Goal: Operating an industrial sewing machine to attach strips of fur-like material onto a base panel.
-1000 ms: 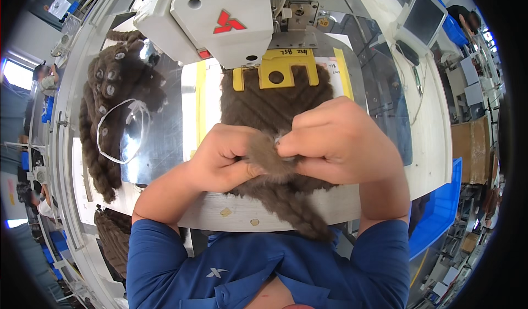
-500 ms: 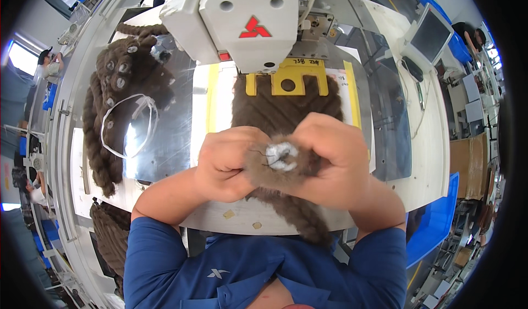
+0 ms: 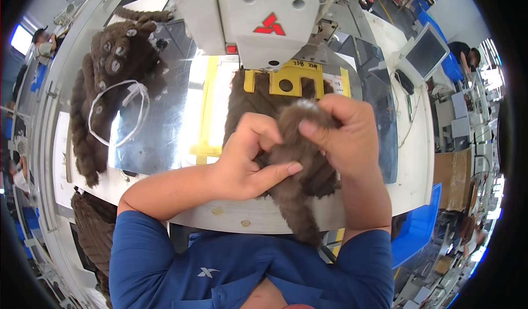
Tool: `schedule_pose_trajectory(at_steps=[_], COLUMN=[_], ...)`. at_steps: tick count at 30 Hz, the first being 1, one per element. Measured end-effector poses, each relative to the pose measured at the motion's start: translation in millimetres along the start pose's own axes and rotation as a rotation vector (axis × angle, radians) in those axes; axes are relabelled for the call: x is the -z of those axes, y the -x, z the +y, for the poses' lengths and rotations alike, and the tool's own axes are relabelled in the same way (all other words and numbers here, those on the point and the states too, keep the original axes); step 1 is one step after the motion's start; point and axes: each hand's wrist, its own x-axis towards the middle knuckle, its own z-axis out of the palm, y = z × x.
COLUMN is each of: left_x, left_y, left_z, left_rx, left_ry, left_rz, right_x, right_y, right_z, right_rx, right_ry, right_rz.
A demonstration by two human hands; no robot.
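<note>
A brown, furry plush piece is between my hands, above the near edge of the worktable. Its upper end shows a little white and its narrow tail end hangs over the table edge. My right hand grips the upper end, thumb across the pile. On the left side, my left hand has its thumb laid over the lower part; its index finger is bent and its other fingers are mostly hidden. Behind lies a brown plush panel, under a yellow clamp plate of a white sewing machine.
At left lie a pile of brown plush pieces and a white loop of cord. More plush hangs below the table's left side. A monitor stands at right, a blue bin below it. Other people are in the background.
The plush piece has tipped so its white-centred end faces away from me. My right hand has moved up; my left thumb and index finger have spread apart.
</note>
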Motion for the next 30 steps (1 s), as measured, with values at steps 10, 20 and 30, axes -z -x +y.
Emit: schedule_pose_trajectory(at_steps=[10,20,30], left_x=[18.6,73.3,59.1], left_y=[-49.4,-36.1,-42.7], left_z=[-28.8,-34.1,-45.9], left_rx=[-0.074,-0.402,-0.36], left_ry=[-0.642,-1.22,-1.168], left_rz=[-0.295,-0.416,-0.454], right_x=[15.8,-21.5,-37.5], right_y=[-79.4,-106.5,-111.6], right_z=[50.8,92.0,84.7], right_rx=[-0.321,-0.346,-0.223], right_ry=[-0.403,0.229,0.315], right_rz=[0.026,-0.083,0.032])
